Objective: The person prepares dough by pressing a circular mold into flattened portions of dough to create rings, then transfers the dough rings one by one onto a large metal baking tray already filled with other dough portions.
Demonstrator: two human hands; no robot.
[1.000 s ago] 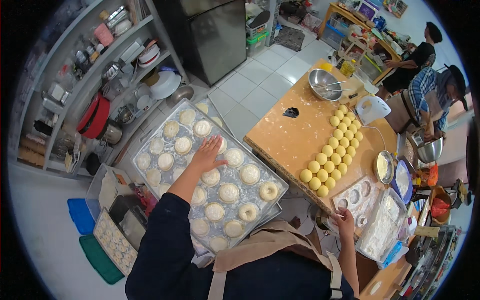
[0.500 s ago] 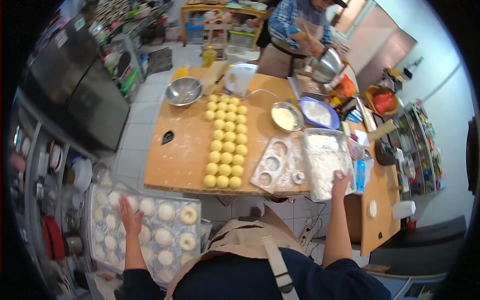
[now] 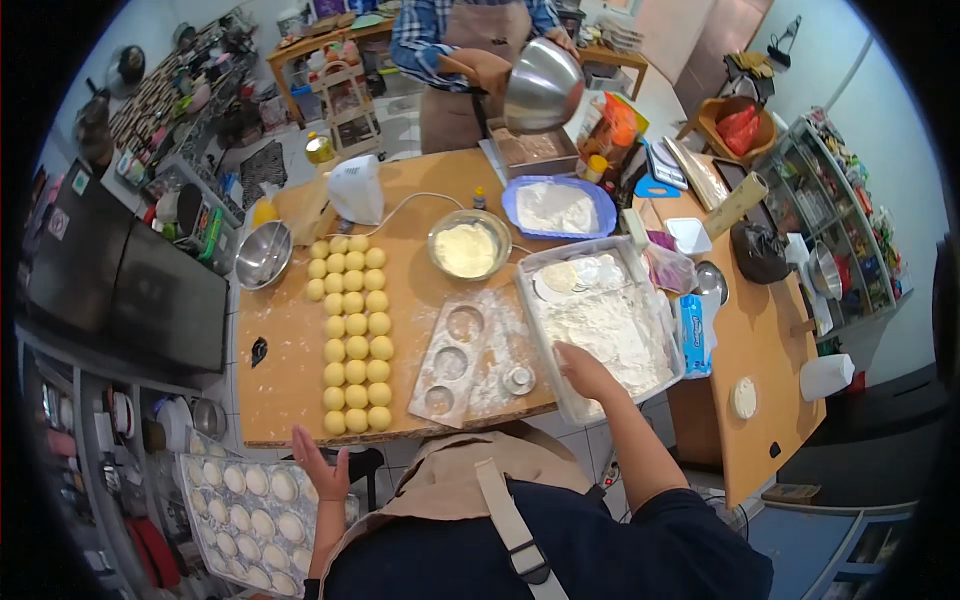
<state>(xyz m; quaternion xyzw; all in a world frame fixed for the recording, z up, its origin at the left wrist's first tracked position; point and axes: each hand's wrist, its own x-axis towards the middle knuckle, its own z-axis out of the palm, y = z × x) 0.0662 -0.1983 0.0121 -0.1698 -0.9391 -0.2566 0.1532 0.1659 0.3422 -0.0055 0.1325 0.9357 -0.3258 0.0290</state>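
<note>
My left hand (image 3: 322, 467) is raised near the table's front edge, fingers apart and holding nothing. Below and left of it, pale dough rounds (image 3: 262, 524) lie in rows on a floured tray. My right hand (image 3: 588, 377) reaches over the left wall of a white plastic bin (image 3: 640, 396), its fingers stretched out and holding nothing I can see. White flour (image 3: 628, 345) covers the bin's bottom, with pale flattened dough at the far end. To the left lie a floured board with three round hollows (image 3: 470, 375) and a small metal cutter (image 3: 519, 380). Rows of yellow balls (image 3: 355, 348) stand farther left.
A bowl of creamy yellow mixture (image 3: 468, 250) and a blue basin of white powder (image 3: 558, 208) stand behind the bin. Across the table, a co-worker tilts a steel bowl (image 3: 543, 88) over a square pan. An empty metal bowl (image 3: 263, 255) sits at the left edge.
My view has swung rightward. My left hand has left the dough tray and is lifted toward the table. My right hand has moved from the bin's right side to its left wall.
</note>
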